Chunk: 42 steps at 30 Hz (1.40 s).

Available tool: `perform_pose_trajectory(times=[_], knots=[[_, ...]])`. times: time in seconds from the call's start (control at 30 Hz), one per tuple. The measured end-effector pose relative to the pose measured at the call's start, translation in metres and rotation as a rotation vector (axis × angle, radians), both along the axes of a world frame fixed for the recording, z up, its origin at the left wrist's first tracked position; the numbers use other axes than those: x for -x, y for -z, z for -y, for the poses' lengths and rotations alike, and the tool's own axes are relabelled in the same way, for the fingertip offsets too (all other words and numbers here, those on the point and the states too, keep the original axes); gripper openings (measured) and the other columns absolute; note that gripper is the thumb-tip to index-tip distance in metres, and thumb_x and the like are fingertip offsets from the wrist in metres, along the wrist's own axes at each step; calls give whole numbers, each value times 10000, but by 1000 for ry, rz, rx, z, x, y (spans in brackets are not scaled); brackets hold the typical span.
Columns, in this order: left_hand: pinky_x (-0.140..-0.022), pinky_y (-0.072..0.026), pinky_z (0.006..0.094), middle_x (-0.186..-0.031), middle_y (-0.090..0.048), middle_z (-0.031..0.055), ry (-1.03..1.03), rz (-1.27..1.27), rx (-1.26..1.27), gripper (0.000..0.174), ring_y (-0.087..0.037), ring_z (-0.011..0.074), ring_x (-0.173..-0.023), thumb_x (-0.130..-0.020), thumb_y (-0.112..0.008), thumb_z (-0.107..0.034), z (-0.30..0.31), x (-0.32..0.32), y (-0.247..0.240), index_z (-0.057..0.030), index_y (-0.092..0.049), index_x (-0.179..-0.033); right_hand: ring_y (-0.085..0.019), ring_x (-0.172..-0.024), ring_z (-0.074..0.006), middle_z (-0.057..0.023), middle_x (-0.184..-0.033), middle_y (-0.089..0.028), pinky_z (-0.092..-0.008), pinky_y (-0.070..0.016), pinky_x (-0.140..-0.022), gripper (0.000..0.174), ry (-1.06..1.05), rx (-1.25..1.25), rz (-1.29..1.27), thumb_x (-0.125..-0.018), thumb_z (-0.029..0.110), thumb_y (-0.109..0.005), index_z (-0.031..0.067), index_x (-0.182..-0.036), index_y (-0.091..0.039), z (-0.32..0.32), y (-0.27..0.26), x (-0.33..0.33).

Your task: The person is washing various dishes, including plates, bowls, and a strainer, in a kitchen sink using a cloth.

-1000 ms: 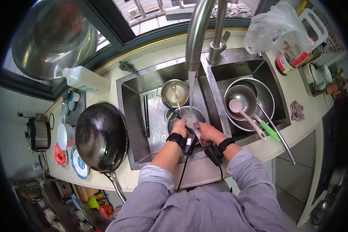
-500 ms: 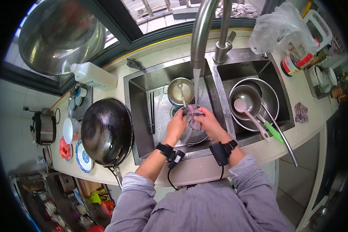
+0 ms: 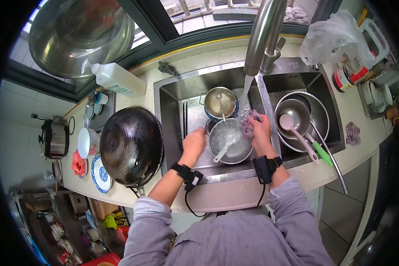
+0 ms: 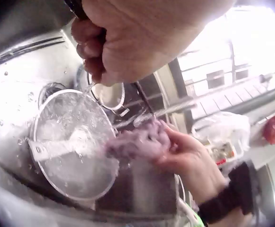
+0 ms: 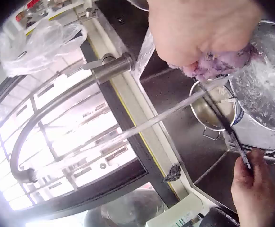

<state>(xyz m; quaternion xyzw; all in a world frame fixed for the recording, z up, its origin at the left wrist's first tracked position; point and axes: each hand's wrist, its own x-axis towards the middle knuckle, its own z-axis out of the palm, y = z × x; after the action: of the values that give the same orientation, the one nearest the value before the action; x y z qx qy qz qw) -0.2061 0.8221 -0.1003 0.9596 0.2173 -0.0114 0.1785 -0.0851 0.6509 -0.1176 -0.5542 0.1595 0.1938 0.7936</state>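
My right hand (image 3: 261, 131) grips a crumpled, wet purple rag (image 3: 248, 125) beside the running water in the left sink basin. My left hand (image 3: 194, 144), left of the rag, is curled round a long, dark, slender utensil (image 5: 231, 135). The right wrist view shows this utensil reaching towards the rag; its exact kind I cannot tell. Below the hands sits a round metal bowl (image 3: 235, 162) of splashing water, a pale-handled utensil (image 3: 224, 150) lying in it. Behind it stands a small metal pot (image 3: 205, 104) with cloudy liquid and a spoon in it.
The faucet (image 3: 257, 44) arches over the basin. Dark chopsticks (image 3: 185, 119) lie on the basin's left. The right basin holds nested pans (image 3: 292, 113) with a pink ladle (image 3: 299, 139). An upturned wok (image 3: 131, 146) and a white bottle (image 3: 119, 80) stand left of the sink.
Both hands were together over the bowl, working the rag around the dark utensil. They have since separated: the left hand moved left, while the right carried the rag rightwards to the water stream.
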Motion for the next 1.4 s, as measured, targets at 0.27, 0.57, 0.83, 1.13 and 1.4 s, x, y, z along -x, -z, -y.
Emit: perform_pose_trajectory(times=[0.27,0.57,0.83,1.13,1.4], knots=[[-724,-457,427,-900,-580,222,-492,-244,52,202,-565,365,-847,-787,-405,-119,-65,-13,112,6,-515,-901,-558,-824,-214,-132,-898,-583,-298,-429,-736,344,-845,589,145,-682,181,-598,2,-972,-552,24,19,20],[-747,-456,398,-866,-594,216,-501,-221,0,208,-573,355,-842,-759,-455,-128,-66,-33,132,16,-523,-893,-592,-766,-236,-164,-854,-603,-322,-461,-693,363,-882,635,115,-707,201,-574,-26,-988,-538,22,-10,18],[-375,-341,272,-578,-515,58,-683,-2,769,111,-484,146,-460,-697,-418,-63,-57,-39,59,-33,-487,-778,-583,-830,-198,-138,-871,-607,-289,-442,-738,326,-806,591,305,-723,199,-581,-24,-958,-554,12,-14,15],[-638,-432,286,-758,-575,70,-15,273,1156,209,-556,179,-705,-746,-522,-116,56,-54,70,-17,-533,-930,-457,-1023,-138,-114,-1140,-472,-257,-424,-756,492,-450,-26,554,-766,85,-584,16,-1197,-356,-16,-58,20],[-812,-408,289,-982,-563,49,-201,218,1248,331,-522,173,-932,-750,-529,-78,76,-50,22,-33,-500,-1077,-542,-742,-110,-44,-813,-584,-245,-438,-689,135,-570,121,323,-826,86,-478,18,-919,-547,-6,0,12]])
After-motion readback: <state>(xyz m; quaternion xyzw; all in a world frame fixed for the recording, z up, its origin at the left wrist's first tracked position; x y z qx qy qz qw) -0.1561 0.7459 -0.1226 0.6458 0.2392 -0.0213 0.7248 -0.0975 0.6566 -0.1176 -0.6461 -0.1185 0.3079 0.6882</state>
